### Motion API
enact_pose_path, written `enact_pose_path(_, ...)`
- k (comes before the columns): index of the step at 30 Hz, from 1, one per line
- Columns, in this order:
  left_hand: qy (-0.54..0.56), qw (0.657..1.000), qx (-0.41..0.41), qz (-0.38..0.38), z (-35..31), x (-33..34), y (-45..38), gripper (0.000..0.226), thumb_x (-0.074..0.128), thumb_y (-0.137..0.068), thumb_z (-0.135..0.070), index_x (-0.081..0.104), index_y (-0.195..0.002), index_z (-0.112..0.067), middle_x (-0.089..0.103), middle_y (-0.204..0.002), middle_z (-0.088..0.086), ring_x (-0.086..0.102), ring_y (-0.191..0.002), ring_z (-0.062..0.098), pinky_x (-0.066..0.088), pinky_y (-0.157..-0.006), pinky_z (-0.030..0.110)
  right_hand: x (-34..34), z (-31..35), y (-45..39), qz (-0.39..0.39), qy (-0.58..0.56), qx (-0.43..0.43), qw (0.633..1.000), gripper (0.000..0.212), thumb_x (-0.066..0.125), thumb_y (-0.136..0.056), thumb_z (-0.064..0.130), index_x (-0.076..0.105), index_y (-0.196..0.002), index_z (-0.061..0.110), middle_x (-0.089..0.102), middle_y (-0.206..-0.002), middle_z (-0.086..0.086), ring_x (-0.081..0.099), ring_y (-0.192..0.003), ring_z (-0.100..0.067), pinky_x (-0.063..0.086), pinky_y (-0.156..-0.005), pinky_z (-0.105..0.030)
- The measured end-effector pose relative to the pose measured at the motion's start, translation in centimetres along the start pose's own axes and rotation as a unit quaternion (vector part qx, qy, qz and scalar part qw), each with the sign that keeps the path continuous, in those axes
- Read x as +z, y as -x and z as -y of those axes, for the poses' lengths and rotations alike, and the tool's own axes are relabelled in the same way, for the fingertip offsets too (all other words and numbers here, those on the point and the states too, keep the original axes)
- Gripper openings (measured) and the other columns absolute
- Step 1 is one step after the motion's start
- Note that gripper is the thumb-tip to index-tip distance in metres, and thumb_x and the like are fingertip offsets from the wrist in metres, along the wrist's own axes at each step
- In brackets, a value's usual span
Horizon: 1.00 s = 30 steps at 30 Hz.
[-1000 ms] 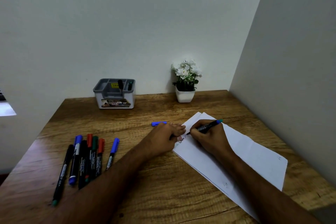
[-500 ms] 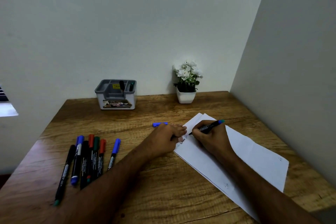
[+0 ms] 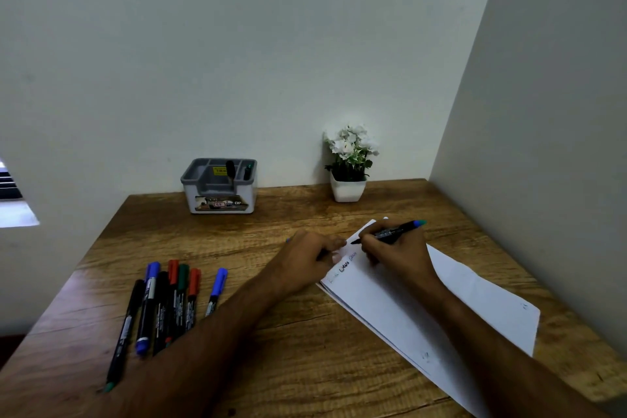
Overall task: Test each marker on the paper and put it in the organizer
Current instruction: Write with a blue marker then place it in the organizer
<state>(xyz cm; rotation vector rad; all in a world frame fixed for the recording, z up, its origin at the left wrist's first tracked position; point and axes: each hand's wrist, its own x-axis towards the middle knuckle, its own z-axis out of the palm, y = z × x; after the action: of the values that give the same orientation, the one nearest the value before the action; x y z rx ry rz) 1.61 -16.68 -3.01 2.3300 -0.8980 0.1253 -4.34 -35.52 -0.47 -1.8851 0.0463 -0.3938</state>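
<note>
Marker test under way at the paper's far corner

Right hand (image 3: pixel 395 253) pinches the uncapped marker (image 3: pixel 390 233) in a writing grip, its tip now just above or off the scribbles rather than down on them as half a second ago, so this test looks about finished. Left hand (image 3: pixel 310 260) is curled on the paper (image 3: pixel 407 309) edge; the blue cap visible beside it earlier is now mostly hidden, and whether it is held I cannot tell. Seven markers (image 3: pixel 163 302) wait on the tabletop (image 3: pixel 305 366); the organizer (image 3: pixel 220 186) by the wall, well apart, holds two.
</note>
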Motion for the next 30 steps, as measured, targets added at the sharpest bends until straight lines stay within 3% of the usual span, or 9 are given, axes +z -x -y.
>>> enact_pose_path(2, -0.017, 1.0, -0.021, -0.012, 0.4, -0.7, -0.1, 0.027, 0.065, -0.09, -0.019, 0.069, -0.117, -0.016, 0.065, -0.128, -0.007, 0.06, -0.117, 0.007, 0.046, -0.102, 0.026, 0.2, 0.6, -0.4, 0.004, -0.025, 0.011, 1.0, 0.01, 0.071, -0.084, -0.002, 0.076, -0.085, 0.007, 0.074, -0.071, -0.013, 0.071, -0.059, -0.019, 0.06, -0.058, -0.029)
enact_pose_path(7, -0.088, 0.993, -0.073, -0.038, 2.4, -2.5, -0.1, 0.038, 0.069, -0.086, -0.02, 0.065, -0.124, -0.017, 0.069, -0.12, 0.003, 0.062, -0.114, 0.017, 0.05, -0.097, 0.032, 0.9, 1.3, -0.9, 0.016, -0.063, 0.009, 0.998, 0.003, 0.073, -0.086, -0.001, 0.074, -0.086, 0.001, 0.074, -0.075, -0.015, 0.069, -0.058, -0.014, 0.057, -0.053, -0.025)
enact_pose_path(11, -0.117, 0.989, -0.091, -0.03, 3.2, -2.7, 0.2, 0.015, 0.067, -0.086, -0.026, 0.071, -0.097, -0.018, 0.073, -0.096, 0.002, 0.066, -0.089, 0.014, 0.056, -0.081, 0.037, 1.5, 1.1, -1.1, 0.013, -0.07, 0.002, 0.997, 0.001, 0.073, -0.086, -0.001, 0.074, -0.087, -0.002, 0.072, -0.076, -0.022, 0.067, -0.057, -0.02, 0.057, -0.051, -0.027)
enact_pose_path(14, -0.141, 0.985, -0.096, -0.033, 3.3, -2.6, 0.0, 0.012, 0.065, -0.088, -0.029, 0.072, -0.089, -0.019, 0.071, -0.084, 0.0, 0.064, -0.076, 0.012, 0.056, -0.072, 0.036, 1.9, 0.9, -1.1, 0.021, -0.079, 0.002, 0.997, 0.001, 0.073, -0.086, -0.002, 0.073, -0.086, -0.003, 0.072, -0.074, -0.021, 0.066, -0.057, -0.02, 0.056, -0.05, -0.026)
enact_pose_path(21, -0.146, 0.984, -0.092, -0.033, 3.0, -3.0, -0.5, 0.012, 0.068, -0.087, -0.023, 0.076, -0.096, -0.019, 0.074, -0.091, 0.002, 0.065, -0.082, 0.013, 0.055, -0.076, 0.034, 2.1, 0.5, -1.2, 0.028, -0.09, 0.0, 0.996, 0.002, 0.076, -0.086, 0.001, 0.075, -0.088, 0.0, 0.072, -0.075, -0.021, 0.067, -0.058, -0.02, 0.058, -0.054, -0.028)
enact_pose_path(23, -0.102, 0.988, -0.101, -0.061, 2.6, -3.1, -0.3, 0.013, 0.072, -0.084, -0.02, 0.077, -0.097, -0.02, 0.075, -0.092, -0.001, 0.066, -0.082, 0.008, 0.055, -0.077, 0.029, 2.0, 0.7, -1.1, 0.024, -0.119, 0.006, 0.993, 0.003, 0.075, -0.087, 0.002, 0.076, -0.09, 0.001, 0.073, -0.077, -0.021, 0.067, -0.061, -0.021, 0.059, -0.056, -0.03)
enact_pose_path(26, -0.018, 0.985, -0.122, -0.122, 2.1, -3.5, 0.1, 0.018, 0.078, -0.079, -0.016, 0.078, -0.097, -0.019, 0.076, -0.093, -0.006, 0.063, -0.077, -0.003, 0.044, -0.068, 0.002, 2.1, 0.9, -1.0, 0.023, -0.182, 0.02, 0.983, 0.008, 0.072, -0.09, 0.002, 0.076, -0.094, -0.001, 0.072, -0.078, -0.024, 0.067, -0.066, -0.026, 0.058, -0.059, -0.035)
enact_pose_path(30, 0.045, 0.976, -0.147, -0.153, 1.5, -3.9, 0.4, 0.022, 0.081, -0.075, -0.012, 0.078, -0.096, -0.016, 0.076, -0.095, -0.003, 0.062, -0.081, -0.002, 0.038, -0.065, -0.003, 2.4, 1.0, -1.1, 0.03, -0.2, 0.027, 0.979, 0.012, 0.071, -0.09, 0.004, 0.076, -0.1, -0.002, 0.073, -0.076, -0.016, 0.068, -0.068, -0.026, 0.056, -0.061, -0.036)
